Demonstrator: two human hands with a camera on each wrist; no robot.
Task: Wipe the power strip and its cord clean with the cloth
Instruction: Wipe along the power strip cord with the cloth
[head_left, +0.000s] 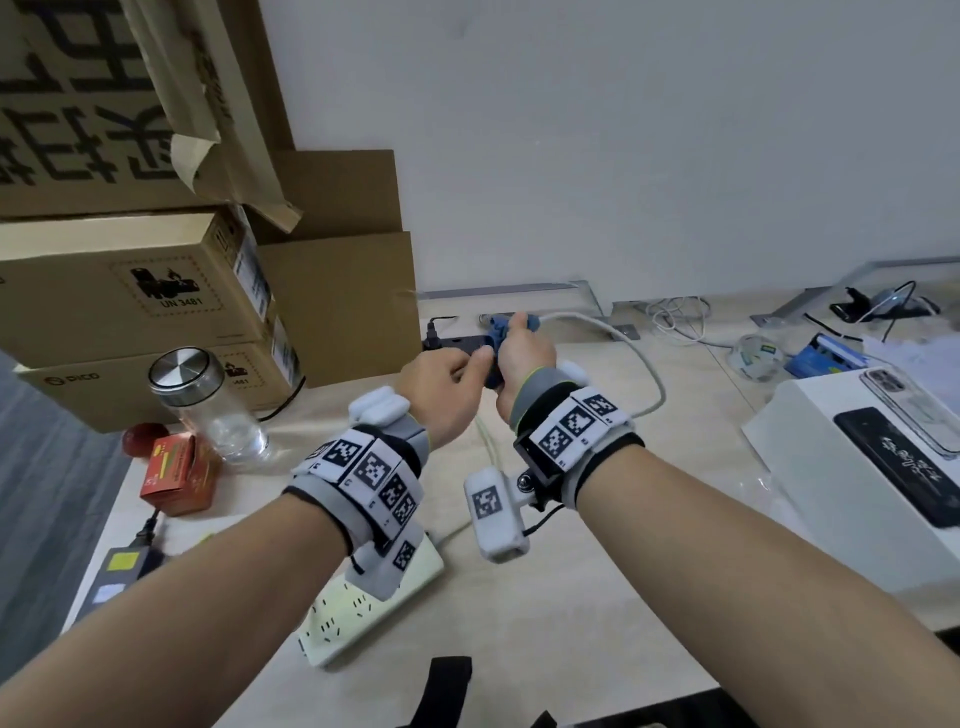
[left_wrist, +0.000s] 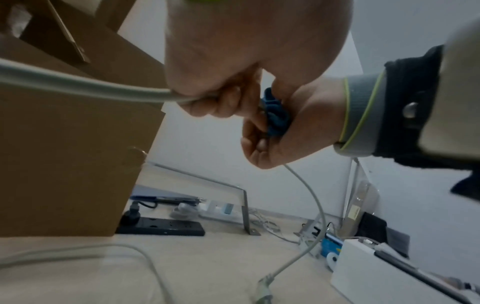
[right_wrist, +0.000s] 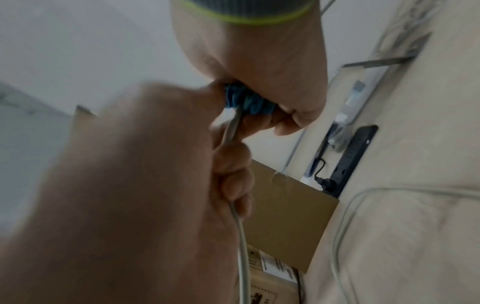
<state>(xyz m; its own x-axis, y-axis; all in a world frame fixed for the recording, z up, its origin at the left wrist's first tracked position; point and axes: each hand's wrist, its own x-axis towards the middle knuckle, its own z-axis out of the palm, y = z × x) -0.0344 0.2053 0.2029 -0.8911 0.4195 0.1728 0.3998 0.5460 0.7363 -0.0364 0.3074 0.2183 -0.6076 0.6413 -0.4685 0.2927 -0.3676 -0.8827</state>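
A white power strip (head_left: 358, 608) lies on the beige desk (head_left: 597, 597), partly hidden under my left wrist. Its pale grey cord (head_left: 644, 364) rises to both hands, then loops right and back down. My left hand (head_left: 475, 364) grips the cord in its curled fingers. Right beside it, my right hand (head_left: 511, 332) clenches a blue cloth (head_left: 496, 338) wrapped around the cord. In the left wrist view my left hand (left_wrist: 207, 98) holds the cord (left_wrist: 78, 82) next to the cloth (left_wrist: 275, 117), and the plug (left_wrist: 265, 288) lies on the desk. The right wrist view shows the cloth (right_wrist: 246, 100) bunched around the cord (right_wrist: 241, 236).
Stacked cardboard boxes (head_left: 130, 291) fill the left back. A glass jar with a metal lid (head_left: 202, 400) and a red carton (head_left: 179, 473) stand before them. A black power strip (head_left: 457, 343) lies behind my hands. A white box with phones (head_left: 857, 467) sits right.
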